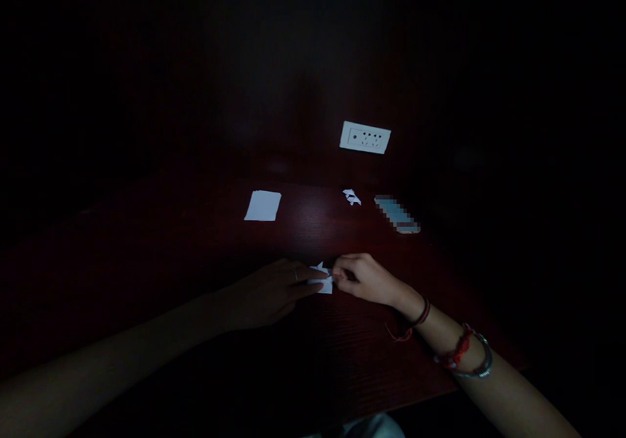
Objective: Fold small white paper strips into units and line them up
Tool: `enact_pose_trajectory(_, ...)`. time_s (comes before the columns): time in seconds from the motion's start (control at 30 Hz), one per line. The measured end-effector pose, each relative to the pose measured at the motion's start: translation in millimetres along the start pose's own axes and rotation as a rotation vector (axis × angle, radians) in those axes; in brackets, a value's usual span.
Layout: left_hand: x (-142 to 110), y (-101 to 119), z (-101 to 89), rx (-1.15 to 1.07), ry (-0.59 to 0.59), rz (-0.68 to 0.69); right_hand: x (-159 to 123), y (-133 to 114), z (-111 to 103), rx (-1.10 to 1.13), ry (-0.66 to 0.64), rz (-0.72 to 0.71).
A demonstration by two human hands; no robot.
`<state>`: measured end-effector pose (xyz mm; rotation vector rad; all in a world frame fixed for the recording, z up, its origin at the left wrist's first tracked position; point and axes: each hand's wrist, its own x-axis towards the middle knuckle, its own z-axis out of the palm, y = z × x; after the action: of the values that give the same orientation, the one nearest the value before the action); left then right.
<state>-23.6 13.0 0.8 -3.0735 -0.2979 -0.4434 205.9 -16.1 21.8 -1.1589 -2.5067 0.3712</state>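
A small folded piece of white paper (325,287) lies on the dark red table in front of me, with a pointed flap standing up at its far edge. My left hand (274,291), wearing a ring, rests with its fingers stretched out flat on the paper. At the paper's right edge, my right hand (359,277) is closed, thumb and fingertips pinching it. Bracelets circle my right wrist and forearm. The fingers partly cover the paper, so its exact folded shape is hard to make out.
A stack of white paper sheets (263,205) lies at the back left. Small folded white paper pieces (352,197) lie behind my right hand, beside a phone (397,214). A white wall socket (365,137) is above the table's far side. The surroundings are very dark.
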Motion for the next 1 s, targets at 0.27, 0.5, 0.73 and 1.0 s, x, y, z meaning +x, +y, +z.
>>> enact_pose_trajectory(0.27,3.8,4.8,-6.6,-0.002,-0.036,-0.023,1.2,-0.4,1.3,0.083,-0.018,-0.006)
enact_pose_trajectory(0.5,6.5,7.4,-8.6,0.019,-0.059,-0.033,4.2,-1.4,3.4,0.129,-0.013,0.080)
enact_pose_trajectory(0.73,4.4,7.4,-6.3,0.029,-0.036,-0.015,7.6,-3.6,4.4,0.161,-0.036,0.184)
enact_pose_trajectory(1.0,6.0,12.3,-9.5,0.029,-0.043,-0.018,8.4,-4.5,3.7,0.180,-0.053,0.224)
